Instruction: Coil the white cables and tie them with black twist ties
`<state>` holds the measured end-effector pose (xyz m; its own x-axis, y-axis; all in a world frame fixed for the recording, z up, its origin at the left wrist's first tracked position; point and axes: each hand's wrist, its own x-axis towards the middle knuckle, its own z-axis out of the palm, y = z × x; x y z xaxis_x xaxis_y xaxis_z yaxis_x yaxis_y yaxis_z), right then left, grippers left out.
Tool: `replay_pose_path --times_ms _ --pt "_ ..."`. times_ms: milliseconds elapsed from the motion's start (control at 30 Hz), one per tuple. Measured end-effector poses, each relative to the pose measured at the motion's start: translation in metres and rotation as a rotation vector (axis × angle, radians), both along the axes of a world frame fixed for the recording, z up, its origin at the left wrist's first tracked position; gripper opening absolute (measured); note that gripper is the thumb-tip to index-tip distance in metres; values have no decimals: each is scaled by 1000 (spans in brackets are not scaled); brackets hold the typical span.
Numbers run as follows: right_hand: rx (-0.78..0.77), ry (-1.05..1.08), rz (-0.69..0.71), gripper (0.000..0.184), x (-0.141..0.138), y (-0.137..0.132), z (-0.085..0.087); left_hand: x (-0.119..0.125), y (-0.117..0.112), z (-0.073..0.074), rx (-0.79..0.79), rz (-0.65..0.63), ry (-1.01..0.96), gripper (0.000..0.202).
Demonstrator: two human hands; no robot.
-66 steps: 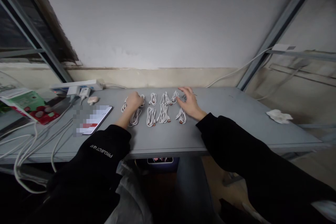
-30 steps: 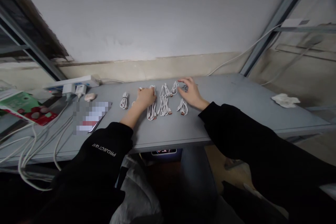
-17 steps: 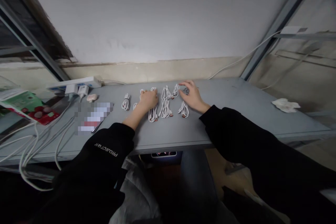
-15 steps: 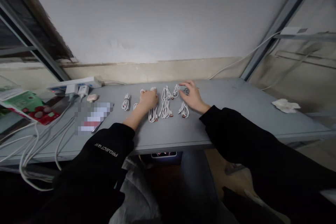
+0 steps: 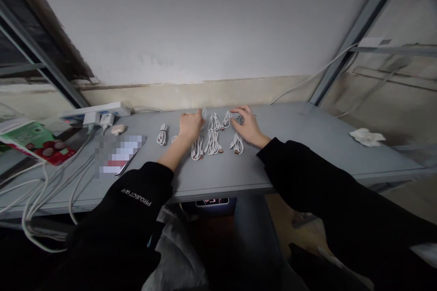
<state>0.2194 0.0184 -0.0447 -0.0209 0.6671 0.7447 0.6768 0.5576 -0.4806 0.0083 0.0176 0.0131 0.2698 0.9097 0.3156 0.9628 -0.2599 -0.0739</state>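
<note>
Several white USB cables, each coiled into a bundle, lie in rough rows on the grey table. My left hand is closed over the back row. A white cable shows beyond its fingertips, and the hand hides most of it. My right hand hovers beside a small cable coil, thumb and forefinger curved apart. Below it sits another cable bundle. Two more bundles lie between the hands. At the far left of the group is a cable bundle with a dark tie.
On the left are a phone with a blurred screen, a pinkish-white case, a power strip with chargers, and a green and red package. Loose white cords hang at the front left. Crumpled tissue lies right.
My left hand has turned slightly and its fingers have lifted, with the back-row cable shifting at its fingertips. My right hand has barely moved. The view has shifted a little.
</note>
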Motion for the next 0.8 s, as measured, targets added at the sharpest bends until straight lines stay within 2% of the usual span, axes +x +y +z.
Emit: replay_pose_path --times_ms 100,200,267,333,467,633,700,800 --pt "2 13 19 21 -1 -1 0 0 -3 1 99 21 -141 30" --pt "-1 31 30 30 -2 -4 3 -3 -6 1 287 25 -351 23" --pt "-2 36 50 41 -5 -8 7 -4 -7 1 418 -47 -459 21" --pt "1 47 94 52 -8 -15 12 -5 -9 -1 496 -174 -504 21" --pt "-29 132 233 64 -17 -31 20 3 -15 -8 509 -436 -437 27" --pt "-113 276 430 64 -25 -44 21 19 -26 -18 466 -755 -234 30" --pt "-129 317 478 62 -27 -46 21 23 -30 -19 456 -817 -188 30" --pt "-116 318 442 57 -30 -49 23 26 -33 -19 456 -839 -157 30"
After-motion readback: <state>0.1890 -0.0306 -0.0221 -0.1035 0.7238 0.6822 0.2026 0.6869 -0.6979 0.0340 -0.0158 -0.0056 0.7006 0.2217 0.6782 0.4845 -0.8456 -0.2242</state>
